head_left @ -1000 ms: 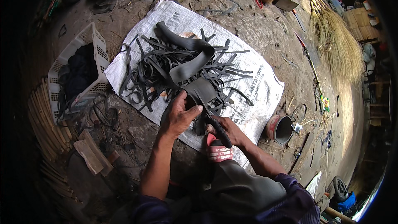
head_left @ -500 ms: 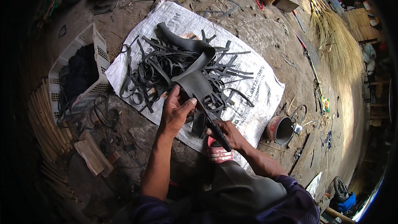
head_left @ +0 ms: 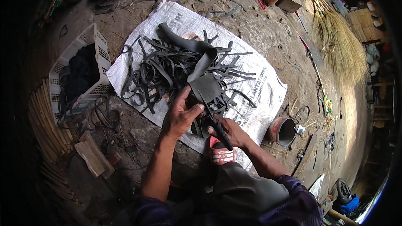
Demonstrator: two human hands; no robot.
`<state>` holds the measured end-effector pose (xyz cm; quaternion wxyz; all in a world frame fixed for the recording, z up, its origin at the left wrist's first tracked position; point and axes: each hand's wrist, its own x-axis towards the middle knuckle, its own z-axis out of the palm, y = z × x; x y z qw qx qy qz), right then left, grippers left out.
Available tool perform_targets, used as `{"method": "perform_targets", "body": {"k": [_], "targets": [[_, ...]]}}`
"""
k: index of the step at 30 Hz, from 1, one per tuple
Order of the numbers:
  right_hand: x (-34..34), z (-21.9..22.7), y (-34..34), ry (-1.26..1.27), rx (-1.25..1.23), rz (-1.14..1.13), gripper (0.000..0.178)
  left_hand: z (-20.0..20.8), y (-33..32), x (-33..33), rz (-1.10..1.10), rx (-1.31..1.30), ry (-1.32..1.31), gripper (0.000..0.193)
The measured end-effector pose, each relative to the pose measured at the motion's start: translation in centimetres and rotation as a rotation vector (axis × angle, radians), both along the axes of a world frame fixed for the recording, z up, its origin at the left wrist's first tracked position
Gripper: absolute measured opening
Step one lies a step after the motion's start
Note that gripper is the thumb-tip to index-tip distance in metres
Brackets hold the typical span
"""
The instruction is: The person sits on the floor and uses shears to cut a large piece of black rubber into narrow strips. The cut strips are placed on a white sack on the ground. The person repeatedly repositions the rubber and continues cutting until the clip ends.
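My left hand [head_left: 182, 115] pinches the near end of a wide black rubber strip [head_left: 206, 88] between thumb and fingers. The strip bends back and curls over a heap of thin black rubber strips [head_left: 161, 69]. My right hand [head_left: 231, 133] is closed around the black-wrapped handle of a long cutting tool [head_left: 220, 132]. Its dark blade points away from me and lies along the rubber's edge beside my left thumb. Whether it is a knife or shears I cannot make out. A narrow dark strip [head_left: 197, 127] hangs below, between my hands.
The heap rests on a white woven sack [head_left: 268, 88] spread over a dirt floor. To the left stand a white plastic crate [head_left: 102, 58] with dark material and wood pieces [head_left: 93, 155]. A bucket [head_left: 286, 132] is at right, straw brooms [head_left: 341, 46] farther off. My red-and-white shoe [head_left: 222, 154] touches the sack.
My left hand has shifted slightly right with the rubber strip's near end, which now lies at a different angle. My right hand and the cutting tool have barely moved.
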<state>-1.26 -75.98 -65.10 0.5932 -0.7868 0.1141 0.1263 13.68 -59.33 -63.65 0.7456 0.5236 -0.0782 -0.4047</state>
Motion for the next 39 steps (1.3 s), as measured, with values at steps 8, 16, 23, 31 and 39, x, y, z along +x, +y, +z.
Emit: {"method": "perform_targets", "body": {"k": [8,16,23,31,39], "targets": [[0.0,1.0,-0.2,0.136,-0.022,0.059,0.059,0.3,-0.1,0.5,0.171,-0.153,-0.002,0.052],[1.2,0.7,-0.6,-0.022,-0.101,0.073,0.056,0.9,-0.5,-0.5,0.136,-0.142,-0.02,0.051],[0.3,1.4,0.0,0.078,-0.062,0.026,0.052,1.4,-0.6,-0.1,0.218,-0.164,0.005,0.049],[1.5,2.0,-0.8,-0.012,-0.193,0.076,0.059,0.6,-0.5,-0.4,0.12,-0.122,-0.005,0.06],[0.8,1.2,-0.5,0.009,-0.088,0.038,0.054,1.5,-1.0,-0.7,0.19,-0.146,-0.011,0.052]]}}
